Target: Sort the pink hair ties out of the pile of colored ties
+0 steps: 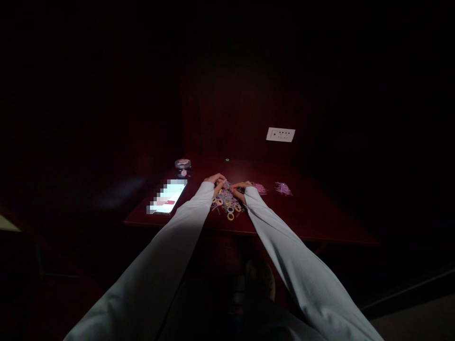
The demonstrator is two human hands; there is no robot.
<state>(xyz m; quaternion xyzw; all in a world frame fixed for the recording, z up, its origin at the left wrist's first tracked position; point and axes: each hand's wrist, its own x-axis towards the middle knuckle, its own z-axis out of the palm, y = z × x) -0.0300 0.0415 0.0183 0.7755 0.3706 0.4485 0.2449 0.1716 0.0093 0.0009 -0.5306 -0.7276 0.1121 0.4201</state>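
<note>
On the dark red table, a mixed pile of small colourful hair ties and thin strips (227,202) lies between my two hands. At its upper left, my left hand (216,180) has its fingers bent together, thumb beneath. My right hand (243,187) reaches in from the right, fingers drawn together at the pile's upper edge. What either hand's fingertips hold is too small to make out. Just beyond my right hand sits a heap of pink pieces (260,188), partly hidden by it. Farther right lies a separate heap of purple pieces (283,188).
A lit phone (169,196) lies on the left of the table (305,213). Behind it stands a clear round container (183,166). One small green ring (227,159) rests near the back wall, which carries a white socket plate (280,134). Surroundings are very dark.
</note>
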